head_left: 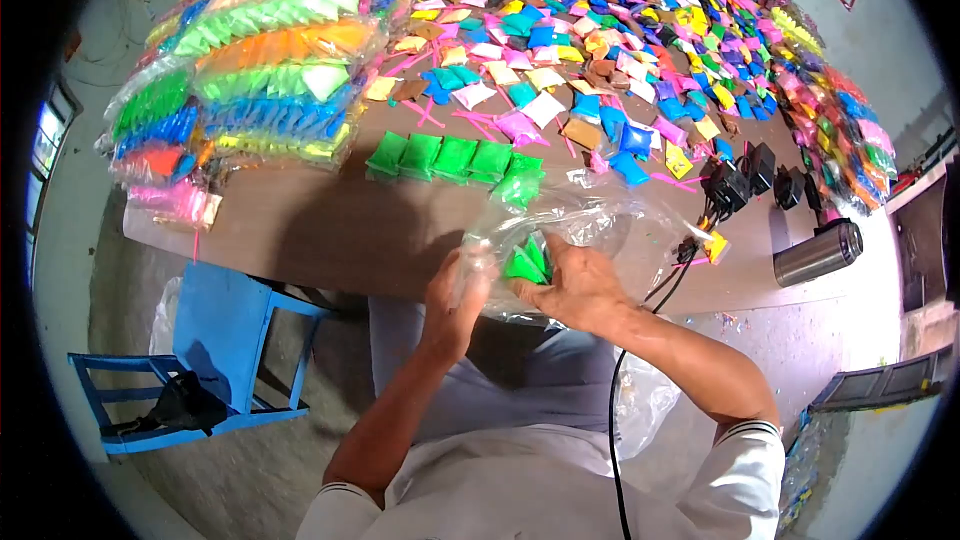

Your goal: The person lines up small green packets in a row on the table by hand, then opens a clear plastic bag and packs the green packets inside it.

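My left hand (460,295) is closed on the side of a clear plastic bag (590,210) at the table's near edge. Inside the bag's mouth, my right hand (580,285) grips a few small green packets (527,262) between thumb and fingers; their exact number is hidden. Just beyond the bag, a row of several green packets (455,158) lies on the brown table (330,230). The nearest packet of that row touches or sits behind the bag's edge; I cannot tell which.
Filled bags of coloured packets (270,70) are stacked at left, with more filled bags (835,100) at right. Loose packets and pink sticks (485,122) cover the far table. Black adapters with cables (728,185), a steel flask (818,252) and a blue chair (220,330) are near.
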A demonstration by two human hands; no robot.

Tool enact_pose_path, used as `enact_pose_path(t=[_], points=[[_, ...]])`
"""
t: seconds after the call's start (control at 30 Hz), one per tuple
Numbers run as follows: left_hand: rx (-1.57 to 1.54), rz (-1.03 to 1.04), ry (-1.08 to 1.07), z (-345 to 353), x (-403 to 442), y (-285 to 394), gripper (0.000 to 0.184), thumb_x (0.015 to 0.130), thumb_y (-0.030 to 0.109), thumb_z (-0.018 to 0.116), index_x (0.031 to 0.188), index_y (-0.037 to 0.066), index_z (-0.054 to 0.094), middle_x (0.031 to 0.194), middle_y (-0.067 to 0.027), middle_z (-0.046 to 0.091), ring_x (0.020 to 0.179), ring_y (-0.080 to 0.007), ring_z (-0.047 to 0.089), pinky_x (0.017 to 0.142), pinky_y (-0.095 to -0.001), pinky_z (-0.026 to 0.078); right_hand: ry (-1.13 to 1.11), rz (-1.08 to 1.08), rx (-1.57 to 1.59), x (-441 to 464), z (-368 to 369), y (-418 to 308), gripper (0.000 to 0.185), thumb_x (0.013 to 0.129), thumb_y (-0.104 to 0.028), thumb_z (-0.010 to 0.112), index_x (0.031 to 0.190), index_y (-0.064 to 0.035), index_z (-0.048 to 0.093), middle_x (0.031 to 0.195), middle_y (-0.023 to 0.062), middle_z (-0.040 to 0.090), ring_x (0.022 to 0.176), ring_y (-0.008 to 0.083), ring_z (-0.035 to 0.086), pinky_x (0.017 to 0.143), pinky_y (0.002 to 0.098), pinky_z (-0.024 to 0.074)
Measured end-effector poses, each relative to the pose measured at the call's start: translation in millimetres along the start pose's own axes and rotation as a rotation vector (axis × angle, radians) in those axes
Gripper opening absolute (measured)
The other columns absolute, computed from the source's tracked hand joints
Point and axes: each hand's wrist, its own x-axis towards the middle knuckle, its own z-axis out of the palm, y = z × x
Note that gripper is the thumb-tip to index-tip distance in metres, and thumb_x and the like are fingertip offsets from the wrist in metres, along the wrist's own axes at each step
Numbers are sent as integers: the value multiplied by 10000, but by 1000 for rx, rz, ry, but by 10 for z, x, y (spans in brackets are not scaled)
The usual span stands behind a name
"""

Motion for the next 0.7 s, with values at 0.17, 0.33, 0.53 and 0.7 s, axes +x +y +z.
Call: enact_pose_path(t=[0.17, 0.33, 0.53, 0.7], points=[[-133, 24, 17, 6, 21, -139, 376, 943, 205, 486, 1259, 5, 528, 1109, -69, 589, 1016, -135, 542, 896, -296, 429, 0, -41, 22, 59, 154, 17, 534, 773, -415, 716, 931, 65, 541, 712, 230, 626, 726, 395, 646, 662, 461, 497], [-107, 94, 14, -11, 115, -265, 280, 928, 180, 489, 1117, -4, 582, 1164, -106, 572, 1074, -174, 529, 939, -314, 411, -373, -44, 109, 65, -59, -131, 500, 819, -360, 682, 1014, 82, 551, 837, 295, 638, 844, 435, 639, 758, 492, 486], [-125, 94, -15, -11, 138, -282, 203, 912, 148, 510, 1017, -4, 593, 1192, -131, 560, 1100, -189, 521, 967, -317, 393, -252, -252, 25, 87, 31, -80, 363, 802, -277, 672, 854, 67, 569, 728, 274, 622, 729, 432, 638, 666, 488, 498], [-53, 84, 35, 16, 142, -247, 210, 901, 117, 572, 1069, -6, 590, 1116, -79, 597, 999, -145, 550, 893, -297, 436, -206, -257, -119, 60, 38, -124, 312, 770, -214, 697, 875, 65, 606, 815, 296, 631, 799, 430, 640, 698, 495, 508]])
